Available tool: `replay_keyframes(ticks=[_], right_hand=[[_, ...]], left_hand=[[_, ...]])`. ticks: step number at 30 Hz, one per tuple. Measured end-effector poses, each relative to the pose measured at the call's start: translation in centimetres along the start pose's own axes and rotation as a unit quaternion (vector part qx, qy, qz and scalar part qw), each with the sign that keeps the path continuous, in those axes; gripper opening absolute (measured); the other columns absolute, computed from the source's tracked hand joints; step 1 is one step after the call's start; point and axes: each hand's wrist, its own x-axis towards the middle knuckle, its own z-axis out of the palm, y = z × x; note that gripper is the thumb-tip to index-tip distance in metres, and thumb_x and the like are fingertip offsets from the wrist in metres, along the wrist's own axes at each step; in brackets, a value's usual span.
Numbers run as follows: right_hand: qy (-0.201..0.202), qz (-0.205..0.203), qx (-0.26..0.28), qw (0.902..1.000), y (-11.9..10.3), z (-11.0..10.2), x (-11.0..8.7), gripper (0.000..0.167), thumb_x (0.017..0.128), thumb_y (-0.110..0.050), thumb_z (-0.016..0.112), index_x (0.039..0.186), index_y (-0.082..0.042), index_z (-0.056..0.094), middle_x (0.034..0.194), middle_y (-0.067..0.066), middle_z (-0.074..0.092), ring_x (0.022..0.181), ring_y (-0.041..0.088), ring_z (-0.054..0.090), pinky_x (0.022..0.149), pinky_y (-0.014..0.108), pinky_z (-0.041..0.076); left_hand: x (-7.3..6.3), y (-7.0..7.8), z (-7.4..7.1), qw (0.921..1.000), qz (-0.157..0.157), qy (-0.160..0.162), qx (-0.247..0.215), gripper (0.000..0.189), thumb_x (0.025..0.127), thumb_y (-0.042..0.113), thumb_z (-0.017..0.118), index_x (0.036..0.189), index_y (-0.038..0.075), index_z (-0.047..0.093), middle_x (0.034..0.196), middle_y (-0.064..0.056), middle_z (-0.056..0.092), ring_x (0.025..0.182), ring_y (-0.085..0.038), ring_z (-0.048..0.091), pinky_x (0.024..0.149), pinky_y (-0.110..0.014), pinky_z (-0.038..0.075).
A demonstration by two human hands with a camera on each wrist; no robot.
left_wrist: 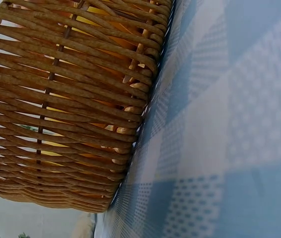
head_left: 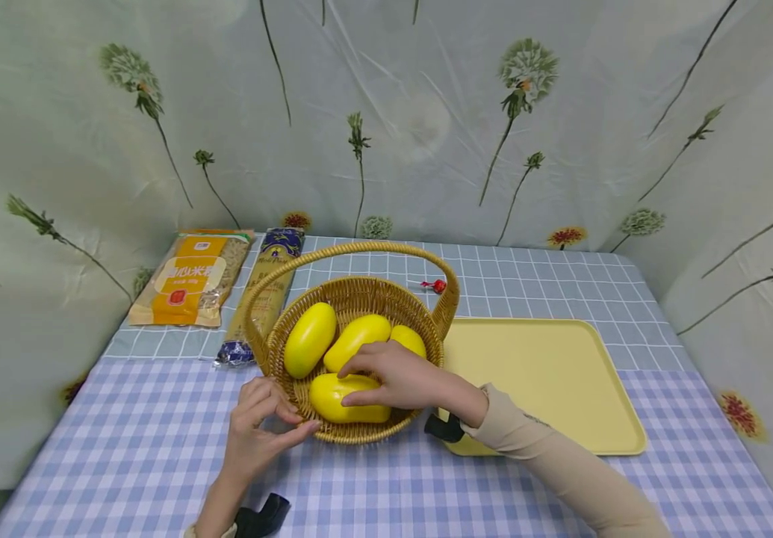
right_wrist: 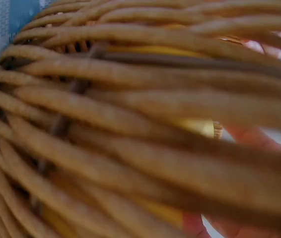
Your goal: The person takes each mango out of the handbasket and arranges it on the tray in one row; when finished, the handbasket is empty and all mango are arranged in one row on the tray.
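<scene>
A round wicker basket [head_left: 376, 295] with a tall arched handle holds several yellow mangoes. My left hand [head_left: 261, 418] grips the basket's near left rim, thumb in front and fingers along the side. The right hand [head_left: 393, 373] reaches into the basket over the front mango [head_left: 328, 396], its thumb lying across the top and its fingers curled at the far side. Another mango [head_left: 310, 340] leans at the left, with a further mango [head_left: 362, 332] beside it and one partly hidden behind my right hand. Both wrist views are mostly filled by the basket's woven wall [left_wrist: 66, 99].
A yellow tray [head_left: 534, 373] lies just right of the basket. Behind the rim sits a small red-wrapped candy [head_left: 438, 286]. At the back left lie a bag of grain [head_left: 191, 280] and a long pasta packet [head_left: 268, 288]. Checkered cloth [head_left: 124, 441] covers the table.
</scene>
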Motion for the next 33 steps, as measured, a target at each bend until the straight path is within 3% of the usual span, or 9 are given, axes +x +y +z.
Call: replay_keyframes(ticks=[5, 12, 23, 33], right_hand=[[-0.011, 0.013, -0.048, 0.9987, -0.1, 0.5, 0.3, 0.043, 0.087, -0.048, 0.065, 0.118, -0.018, 0.065, 0.108, -0.006, 0.062, 0.097, 0.007, 0.053, 0.085, 0.031, 0.037], [-0.023, 0.034, -0.068, 0.9968, 0.1, 1.0, 0.5, 0.052, 0.084, -0.052, 0.065, 0.125, -0.019, 0.06, 0.111, -0.007, 0.061, 0.099, 0.006, 0.053, 0.083, 0.032, 0.035], [-0.041, 0.043, -0.036, 0.9975, 0.4, 1.6, 0.8, 0.058, 0.084, -0.055, 0.062, 0.128, -0.017, 0.057, 0.117, -0.007, 0.063, 0.095, 0.007, 0.058, 0.087, 0.033, 0.036], [-0.04, 0.046, -0.018, 0.998, 0.5, 1.9, 0.8, 0.058, 0.085, -0.056, 0.062, 0.128, -0.018, 0.057, 0.117, -0.007, 0.063, 0.094, 0.005, 0.057, 0.081, 0.029, 0.037]], left_hand=[[0.1, 0.1, 0.0, 1.0, -0.003, -0.003, -0.001, 0.038, 0.077, 0.032, 0.08, 0.06, 0.008, 0.056, 0.066, 0.001, 0.052, 0.07, -0.017, 0.044, 0.081, -0.025, 0.03], [0.1, 0.2, 0.1, 1.0, -0.004, -0.006, -0.003, 0.038, 0.077, 0.031, 0.08, 0.06, 0.008, 0.055, 0.066, 0.001, 0.052, 0.07, -0.017, 0.044, 0.082, -0.025, 0.03], [0.1, 0.2, -0.1, 0.9999, -0.008, -0.008, 0.004, 0.037, 0.077, 0.033, 0.079, 0.061, 0.01, 0.055, 0.066, 0.001, 0.052, 0.07, -0.015, 0.044, 0.083, -0.025, 0.03], [0.0, 0.1, -0.1, 0.9999, -0.008, -0.009, 0.0, 0.037, 0.078, 0.032, 0.079, 0.061, 0.009, 0.056, 0.067, 0.001, 0.053, 0.071, -0.016, 0.045, 0.083, -0.026, 0.03]])
